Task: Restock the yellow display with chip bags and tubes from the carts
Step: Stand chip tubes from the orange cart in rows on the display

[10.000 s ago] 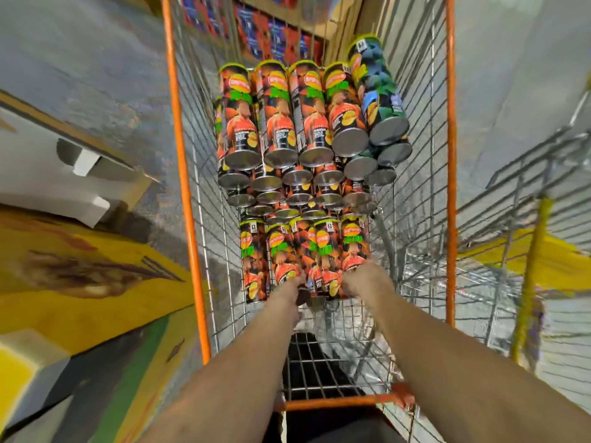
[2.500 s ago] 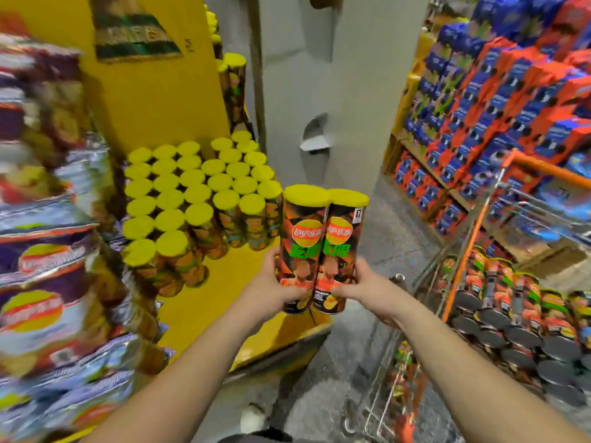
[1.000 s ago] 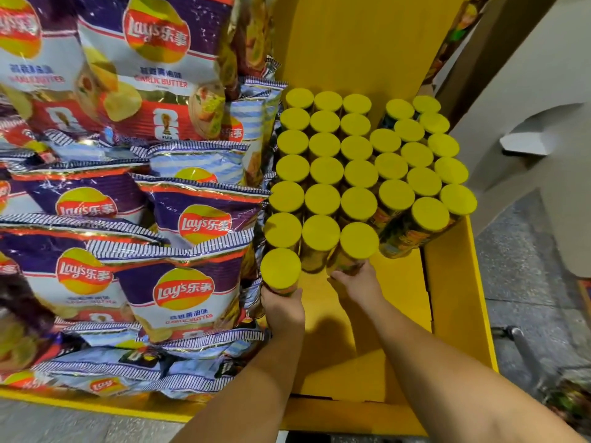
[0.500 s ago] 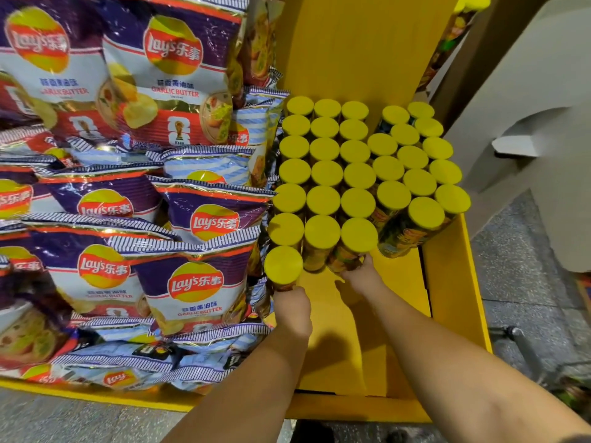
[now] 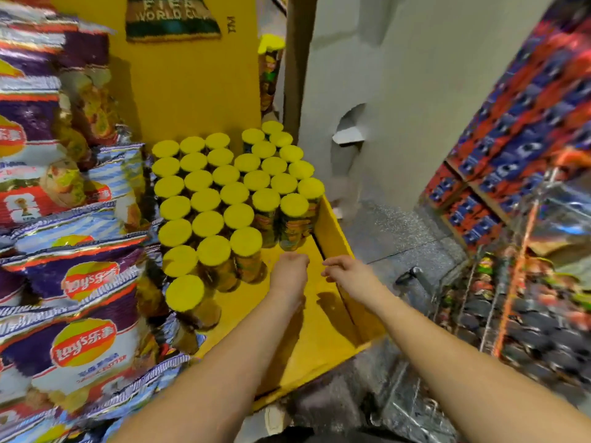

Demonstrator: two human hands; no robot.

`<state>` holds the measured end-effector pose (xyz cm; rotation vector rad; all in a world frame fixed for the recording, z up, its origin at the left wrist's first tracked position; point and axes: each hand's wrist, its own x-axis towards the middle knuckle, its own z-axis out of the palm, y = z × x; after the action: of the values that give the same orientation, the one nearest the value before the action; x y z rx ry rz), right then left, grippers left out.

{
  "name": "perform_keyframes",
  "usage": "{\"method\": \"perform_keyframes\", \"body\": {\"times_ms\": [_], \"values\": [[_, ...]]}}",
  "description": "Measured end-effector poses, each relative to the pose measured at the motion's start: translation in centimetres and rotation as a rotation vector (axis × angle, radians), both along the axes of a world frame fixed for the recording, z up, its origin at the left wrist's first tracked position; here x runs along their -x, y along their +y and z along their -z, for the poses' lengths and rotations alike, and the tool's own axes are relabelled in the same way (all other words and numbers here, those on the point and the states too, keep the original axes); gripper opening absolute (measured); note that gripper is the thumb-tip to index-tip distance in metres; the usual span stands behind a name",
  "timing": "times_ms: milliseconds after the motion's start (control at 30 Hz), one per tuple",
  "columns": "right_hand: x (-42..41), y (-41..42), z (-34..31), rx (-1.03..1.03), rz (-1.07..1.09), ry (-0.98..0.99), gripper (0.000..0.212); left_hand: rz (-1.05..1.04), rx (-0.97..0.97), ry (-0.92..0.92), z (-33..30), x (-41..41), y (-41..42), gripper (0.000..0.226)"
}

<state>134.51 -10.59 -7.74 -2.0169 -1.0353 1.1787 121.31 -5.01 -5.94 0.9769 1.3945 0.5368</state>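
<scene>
Both hands hover empty above the yellow display's floor, left hand loosely curled, right hand with fingers relaxed. The cart's tubes lie on their sides off to the right, nearer the right hand; shelved tubes stand upright, far-left.

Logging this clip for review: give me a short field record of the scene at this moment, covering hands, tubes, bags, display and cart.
left hand: empty, fingers loosely curled, over the bare shelf floor near the front tubes
right hand: empty, fingers relaxed, near the shelf's right wall
yellow-lidded chip tubes: standing upright in rows on the shelf
purple chip bags: stacked left of the tubes
yellow cardboard display: front right floor bare
wire cart with orange frame: at right, blurred, tubes inside
</scene>
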Motion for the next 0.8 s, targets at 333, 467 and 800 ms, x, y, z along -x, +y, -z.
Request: {"method": "perform_keyframes", "body": {"times_ms": [333, 467, 800], "values": [[-14.8, -18.5, -3.7, -0.084, 0.477, -0.173, 0.018, 0.773, -0.222, -0.05, -3.9, -20.1, -11.6, 0.014], [-20.0, -26.2, -2.1, -0.022, 0.655, -0.182, 0.016, 0.974, -0.204, -0.02, -2.8, -26.8, -17.5, 0.011], [-35.9, -38.3, 4.5, 0.148, 0.966, -0.156, 0.018, 1.136, -0.232, 0.322, 7.2, -41.2, -23.3, 0.008]]}}
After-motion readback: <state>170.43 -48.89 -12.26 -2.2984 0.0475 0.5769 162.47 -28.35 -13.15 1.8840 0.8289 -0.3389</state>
